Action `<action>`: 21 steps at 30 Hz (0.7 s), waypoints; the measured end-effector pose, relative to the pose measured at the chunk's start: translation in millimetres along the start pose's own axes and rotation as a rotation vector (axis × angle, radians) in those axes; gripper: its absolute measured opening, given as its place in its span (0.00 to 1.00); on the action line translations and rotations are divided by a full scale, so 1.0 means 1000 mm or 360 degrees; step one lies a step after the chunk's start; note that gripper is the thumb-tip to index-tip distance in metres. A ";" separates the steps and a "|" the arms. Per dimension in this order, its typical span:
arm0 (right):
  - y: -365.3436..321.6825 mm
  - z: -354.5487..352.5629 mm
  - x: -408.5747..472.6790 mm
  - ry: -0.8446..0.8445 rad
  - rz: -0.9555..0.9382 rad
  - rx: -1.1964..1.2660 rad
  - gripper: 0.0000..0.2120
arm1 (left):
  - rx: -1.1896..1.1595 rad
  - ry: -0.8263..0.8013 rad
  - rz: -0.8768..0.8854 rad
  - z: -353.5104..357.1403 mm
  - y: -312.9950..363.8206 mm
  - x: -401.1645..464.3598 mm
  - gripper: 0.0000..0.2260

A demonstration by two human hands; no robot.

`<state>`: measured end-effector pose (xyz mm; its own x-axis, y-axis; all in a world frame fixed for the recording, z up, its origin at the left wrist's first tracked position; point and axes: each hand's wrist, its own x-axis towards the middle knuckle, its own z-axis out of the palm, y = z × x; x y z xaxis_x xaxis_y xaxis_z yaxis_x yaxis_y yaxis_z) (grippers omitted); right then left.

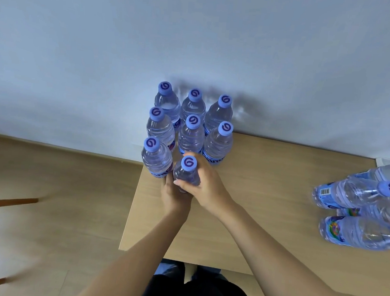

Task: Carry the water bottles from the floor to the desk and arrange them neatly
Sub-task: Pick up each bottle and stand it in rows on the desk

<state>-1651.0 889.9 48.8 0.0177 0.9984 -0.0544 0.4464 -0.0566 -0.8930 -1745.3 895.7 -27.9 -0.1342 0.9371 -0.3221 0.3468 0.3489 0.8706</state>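
Note:
Several clear water bottles with blue caps (191,133) stand upright in rows at the desk's (266,212) far left corner, against the wall. One more upright bottle (187,170) stands in the front row, beside the front-left bottle (157,156). My right hand (206,183) wraps round its right side and my left hand (174,195) holds its lower body from the front. Several more bottles (359,207) lie on their sides in a pile at the desk's right edge.
The light wooden desk ends at its left edge just beside the standing bottles, with wooden floor (57,195) below. Brown chair legs (5,201) reach in from the far left. A pale wall (197,43) backs the desk.

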 end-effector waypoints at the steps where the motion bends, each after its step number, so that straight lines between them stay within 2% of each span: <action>1: 0.001 -0.001 0.003 0.0012 -0.0019 -0.0033 0.27 | 0.0024 0.0040 -0.0024 0.002 0.002 0.000 0.23; 10: 0.007 -0.008 0.022 0.0039 -0.0016 -0.0221 0.29 | 0.0233 0.0207 -0.0184 0.017 0.015 0.008 0.15; 17: 0.008 -0.008 0.024 0.0002 -0.0007 -0.0211 0.30 | 0.0137 0.0178 -0.0258 0.017 0.021 0.005 0.16; 21: 0.009 -0.009 0.022 0.0033 0.0002 -0.0197 0.34 | -0.0035 0.0075 -0.0201 0.010 0.024 -0.007 0.20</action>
<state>-1639.1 911.9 43.8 0.0363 0.9983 -0.0454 0.5533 -0.0578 -0.8309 -1726.5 897.3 -9.1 -0.2191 0.8844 -0.4122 0.3040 0.4633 0.8324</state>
